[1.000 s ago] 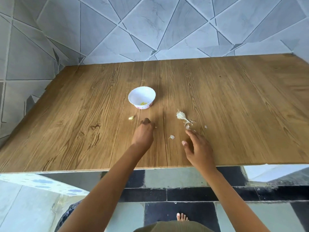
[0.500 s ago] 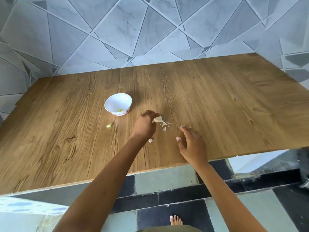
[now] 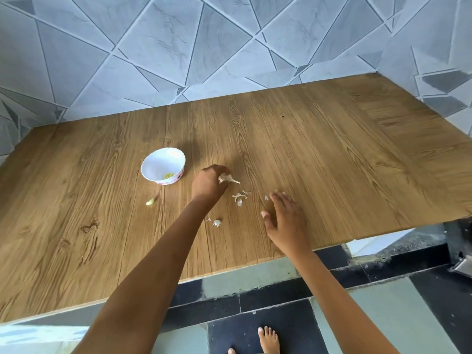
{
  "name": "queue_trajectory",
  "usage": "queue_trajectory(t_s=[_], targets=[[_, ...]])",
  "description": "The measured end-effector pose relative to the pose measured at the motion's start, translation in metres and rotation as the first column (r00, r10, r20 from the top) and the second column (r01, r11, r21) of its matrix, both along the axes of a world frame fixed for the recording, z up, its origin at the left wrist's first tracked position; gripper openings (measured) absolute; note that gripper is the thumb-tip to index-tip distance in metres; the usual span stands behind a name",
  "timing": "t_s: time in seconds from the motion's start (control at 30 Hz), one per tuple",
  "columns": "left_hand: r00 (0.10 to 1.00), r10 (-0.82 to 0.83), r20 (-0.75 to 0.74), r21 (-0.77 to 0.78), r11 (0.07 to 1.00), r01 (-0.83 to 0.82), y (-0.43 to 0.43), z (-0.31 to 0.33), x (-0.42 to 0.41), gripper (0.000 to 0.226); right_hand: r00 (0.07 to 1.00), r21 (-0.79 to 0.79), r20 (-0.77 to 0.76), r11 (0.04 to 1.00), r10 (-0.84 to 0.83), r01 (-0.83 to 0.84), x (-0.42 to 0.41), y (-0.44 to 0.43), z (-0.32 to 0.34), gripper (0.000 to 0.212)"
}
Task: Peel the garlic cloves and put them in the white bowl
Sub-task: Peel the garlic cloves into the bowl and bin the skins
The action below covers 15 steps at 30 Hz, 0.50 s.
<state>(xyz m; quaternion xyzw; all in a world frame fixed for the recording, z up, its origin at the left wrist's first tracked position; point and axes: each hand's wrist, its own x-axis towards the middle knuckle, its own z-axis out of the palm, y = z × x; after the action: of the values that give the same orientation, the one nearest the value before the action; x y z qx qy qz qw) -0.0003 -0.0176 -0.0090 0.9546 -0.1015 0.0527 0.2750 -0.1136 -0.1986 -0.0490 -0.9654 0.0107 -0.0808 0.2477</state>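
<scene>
Furthest to the left of both hands, the white bowl (image 3: 163,167) stood on the desk (image 3: 332,162), with one yellowish peeled clove (image 3: 169,175) lying in its bottom. A loose clove (image 3: 150,201) lay on the desk on the near side of the bowl, well to the left of the left hand (image 3: 209,183) and apart from it.

The left hand had its fingers curled round a garlic piece (image 3: 228,178), whose white body and thin stalk stuck out on the hand's right side. A second earlier that piece had lain on the desk between the two hands, and the left hand had rested beside it holding nothing that could be seen. So the pick-up was the change. Whether the piece was clear of the desk could not be told.

Just right of the left hand, and between it and the right hand (image 3: 283,221), papery skin scraps (image 3: 240,196) were scattered on the wood, with one more nearer the person.

The right hand was open with its fingers spread and held nothing, low over the desk near its front edge, much as it had been.

By my reading, one clove was done and the next garlic was in hand. The peeling itself had yet to begin, and the bowl was an easy reach to the left.
</scene>
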Motion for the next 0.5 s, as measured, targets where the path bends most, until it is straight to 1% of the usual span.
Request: queue_trajectory(t_s=[0.07,0.1,0.13,0.17,0.2,0.23,0.27,0.3,0.37,0.5], targets=[[0.998,0.009,0.056,0.070,0.997,-0.013,-0.001,0.001,-0.003,0.028,1.000,0.010,-0.010,1.000,-0.003,0.003,0.000,0.000,-0.001,0.053],[0.995,-0.018,0.098,0.094,0.996,0.009,-0.004,0.003,-0.005,0.029,1.000,0.018,-0.014,1.000,-0.006,0.006,0.000,0.000,-0.001,0.054],[0.987,-0.093,0.131,0.111,0.991,0.078,-0.007,0.005,-0.008,0.031,1.000,0.028,-0.020,1.000,-0.013,0.013,-0.001,0.000,-0.001,0.055],[0.962,-0.227,0.152,0.132,0.969,0.208,-0.012,0.007,-0.011,0.034,0.999,0.044,-0.026,0.999,-0.025,0.026,-0.001,0.001,0.000,0.056],[0.908,-0.390,0.151,0.162,0.916,0.367,-0.019,0.009,-0.014,0.038,0.999,0.066,-0.028,0.997,-0.042,0.044,-0.001,0.001,0.000,0.057],[0.837,-0.532,0.131,0.191,0.842,0.505,-0.026,0.008,-0.016,0.042,0.998,0.085,-0.023,0.995,-0.060,0.062,-0.001,0.001,0.000,0.057],[0.778,-0.621,0.101,0.210,0.777,0.593,-0.034,0.007,-0.017,0.044,0.997,0.095,-0.018,0.993,-0.073,0.074,-0.002,0.000,0.000,0.057],[0.744,-0.665,0.068,0.219,0.737,0.639,-0.040,0.005,-0.017,0.045,0.997,0.099,-0.016,0.992,-0.081,0.082,-0.002,0.000,0.001,0.057],[0.725,-0.688,0.008,0.211,0.710,0.672,-0.045,0.001,-0.015,0.047,0.996,0.106,-0.014,0.990,-0.089,0.090,-0.002,0.000,0.001,0.056],[0.747,-0.664,-0.035,0.180,0.731,0.659,-0.026,0.000,-0.012,0.048,0.997,0.105,0.012,0.991,-0.083,0.081,-0.002,0.000,0.000,0.055]])
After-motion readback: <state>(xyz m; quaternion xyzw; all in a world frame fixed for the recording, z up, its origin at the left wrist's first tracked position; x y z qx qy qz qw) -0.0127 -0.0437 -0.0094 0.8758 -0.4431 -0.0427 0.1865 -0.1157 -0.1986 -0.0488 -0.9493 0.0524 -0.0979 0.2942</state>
